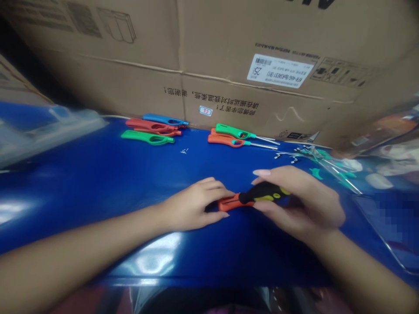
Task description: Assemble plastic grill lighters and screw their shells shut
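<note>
My left hand (199, 204) pinches the near end of an orange-red lighter body (229, 203) lying on the blue table. Around a stubby screwdriver (264, 191) with a black and yellow handle, my right hand (304, 203) has its thumb and fingers closed. The screwdriver's dark front end meets the lighter body; its tip is hidden. Behind my hands lie two groups of lighter pieces: red, blue and green bodies (147, 137) at the left, and green and orange lighters with metal tubes (225, 139) at the centre.
A large cardboard box (212, 78) walls off the back of the blue table (98, 187). Small white bits (184, 151) lie near the lighters. At the right are thin wires, teal plastic parts (316, 173) and metal tubes. A blurred clear plastic container (62, 131) stands at the left.
</note>
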Action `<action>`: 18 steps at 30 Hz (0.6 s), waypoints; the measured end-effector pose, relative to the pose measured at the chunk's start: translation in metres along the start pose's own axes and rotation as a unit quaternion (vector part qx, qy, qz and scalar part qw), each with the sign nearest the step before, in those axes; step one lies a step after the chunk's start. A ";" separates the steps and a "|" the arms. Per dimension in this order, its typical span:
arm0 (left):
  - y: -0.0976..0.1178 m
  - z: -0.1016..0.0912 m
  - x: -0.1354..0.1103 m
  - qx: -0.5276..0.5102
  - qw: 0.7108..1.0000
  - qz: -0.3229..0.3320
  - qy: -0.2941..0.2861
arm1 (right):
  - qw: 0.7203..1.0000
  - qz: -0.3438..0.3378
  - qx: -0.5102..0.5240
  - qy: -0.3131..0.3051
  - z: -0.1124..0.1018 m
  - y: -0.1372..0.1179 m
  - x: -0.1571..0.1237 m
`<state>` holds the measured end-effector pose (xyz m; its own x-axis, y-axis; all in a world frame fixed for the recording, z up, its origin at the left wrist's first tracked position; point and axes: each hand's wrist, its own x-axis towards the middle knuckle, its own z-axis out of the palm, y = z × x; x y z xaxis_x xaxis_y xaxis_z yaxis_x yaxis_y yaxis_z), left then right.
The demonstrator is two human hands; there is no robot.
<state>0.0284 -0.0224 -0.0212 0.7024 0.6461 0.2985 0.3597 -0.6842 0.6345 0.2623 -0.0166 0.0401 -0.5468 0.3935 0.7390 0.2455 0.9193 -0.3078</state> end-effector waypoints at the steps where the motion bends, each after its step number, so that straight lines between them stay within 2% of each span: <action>1: 0.000 0.000 0.000 -0.002 1.000 -0.001 -0.003 | 0.999 -0.028 -0.031 -0.002 -0.001 0.000 0.000; 2: 0.000 0.000 0.000 -0.003 1.000 -0.003 -0.003 | 0.998 -0.043 -0.047 -0.014 -0.001 0.000 0.000; 4: 0.000 0.000 0.000 -0.002 1.000 -0.005 -0.001 | 0.998 -0.025 -0.029 -0.042 -0.001 0.000 -0.001; 7: 0.000 0.000 0.000 0.000 1.000 -0.004 0.003 | 1.000 -0.001 -0.001 -0.019 0.000 0.001 -0.001; 9: 0.000 0.000 0.000 -0.004 1.000 -0.003 0.001 | 0.998 -0.037 -0.054 0.002 -0.002 0.002 0.000; 11: 0.000 0.000 0.000 -0.007 1.000 -0.003 -0.001 | 0.993 -0.064 -0.100 -0.007 -0.006 0.003 0.001; 15: 0.000 0.000 0.000 -0.005 1.000 -0.005 0.001 | 0.999 -0.010 -0.027 -0.040 -0.013 0.002 0.003; 18: -0.001 0.000 -0.001 -0.003 1.000 0.001 0.005 | 0.999 -0.017 -0.041 -0.017 -0.012 0.003 0.003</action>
<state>0.0279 -0.0226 -0.0219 0.6963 0.6489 0.3068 0.3549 -0.6828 0.6386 0.2711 -0.0133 0.0488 -0.5831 0.3627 0.7270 0.2898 0.9288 -0.2310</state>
